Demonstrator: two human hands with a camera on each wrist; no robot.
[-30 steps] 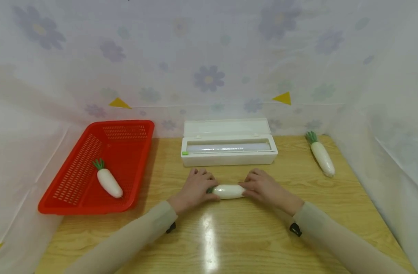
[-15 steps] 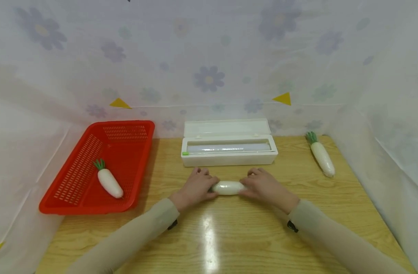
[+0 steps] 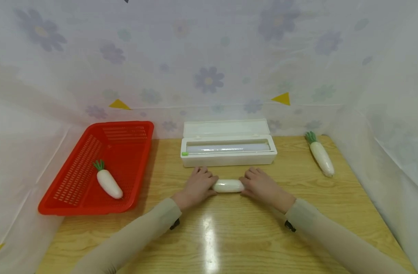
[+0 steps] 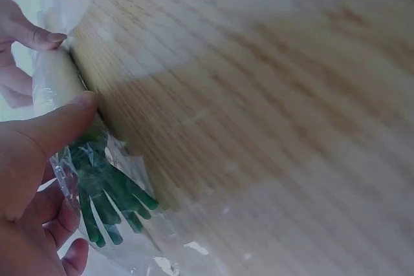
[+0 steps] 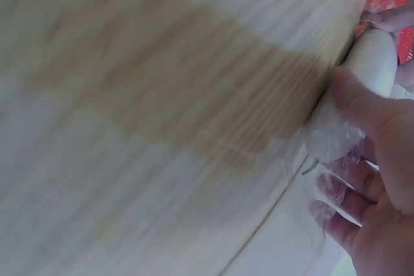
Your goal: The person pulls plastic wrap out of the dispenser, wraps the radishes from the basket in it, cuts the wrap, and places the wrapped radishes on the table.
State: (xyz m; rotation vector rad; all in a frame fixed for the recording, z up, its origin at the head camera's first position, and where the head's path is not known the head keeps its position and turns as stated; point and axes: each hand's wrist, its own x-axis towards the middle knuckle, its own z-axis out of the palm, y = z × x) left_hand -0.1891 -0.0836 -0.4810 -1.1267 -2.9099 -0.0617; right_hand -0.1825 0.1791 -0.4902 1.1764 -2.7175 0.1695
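A white radish (image 3: 228, 185) in clear film lies crosswise on the table, both hands on it. My left hand (image 3: 196, 188) holds its leafy end, thumb on the near side and fingers bent round the far side. In the left wrist view, green leaves (image 4: 110, 201) stick out inside loose film (image 4: 174, 250). My right hand (image 3: 263, 187) grips the root end the same way; in the right wrist view crumpled film (image 5: 330, 189) hangs past the tip by the fingers. From the head view the leaves are hidden under the left hand.
A white cling-film box (image 3: 228, 158) stands behind the hands with its lid up and a roll inside. At left a red basket (image 3: 136, 190) holds an unwrapped-looking radish (image 3: 109, 184). Another radish (image 3: 321, 159), shiny as if wrapped, lies at the far right of the wooden table (image 3: 256, 243).
Both hands have shifted a little away from the body with the radish, toward the box. The radish seems to have rolled, and its leaves have gone out of sight in the head view.
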